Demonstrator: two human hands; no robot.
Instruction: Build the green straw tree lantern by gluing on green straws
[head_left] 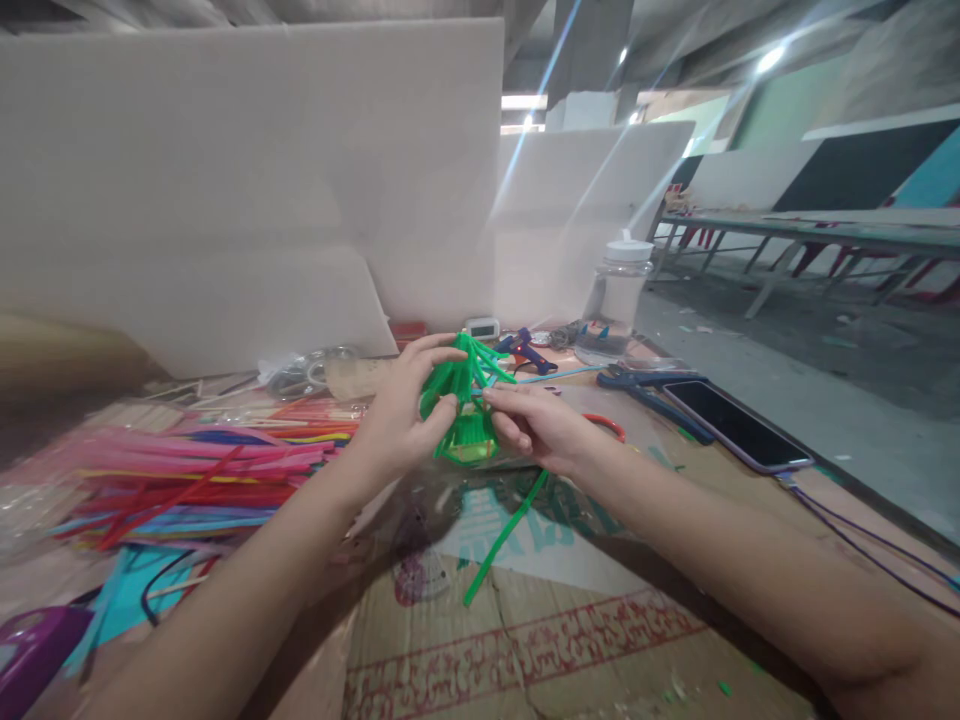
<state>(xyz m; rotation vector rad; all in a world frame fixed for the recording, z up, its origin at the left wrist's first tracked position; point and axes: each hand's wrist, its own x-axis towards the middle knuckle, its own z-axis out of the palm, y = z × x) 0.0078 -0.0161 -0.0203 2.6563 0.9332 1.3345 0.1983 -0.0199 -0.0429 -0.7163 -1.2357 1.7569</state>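
Note:
In the middle of the head view is a small green piece (pixel 474 430) made of fuzzy strips like pipe cleaners, its upper strips fanning out to the right. My left hand (pixel 405 405) is curled round its left side, fingertips at the top and thumb on the front. The fingers of my right hand (pixel 544 425) are pinched at its right side, near the narrow middle; just what lies between the fingertips is too small to see. A loose green strip (pixel 504 542) slants down from beneath my right hand over the table; its upper end is hidden.
To the left lies a heap of coloured fuzzy strips (pixel 202 470). Behind my hands are a glue gun (pixel 529 350), a small white digital display (pixel 482 328) and a water bottle (pixel 616 300). Pliers (pixel 660 385) and a cabled phone (pixel 735 425) lie right. White boards (pixel 262 180) stand behind.

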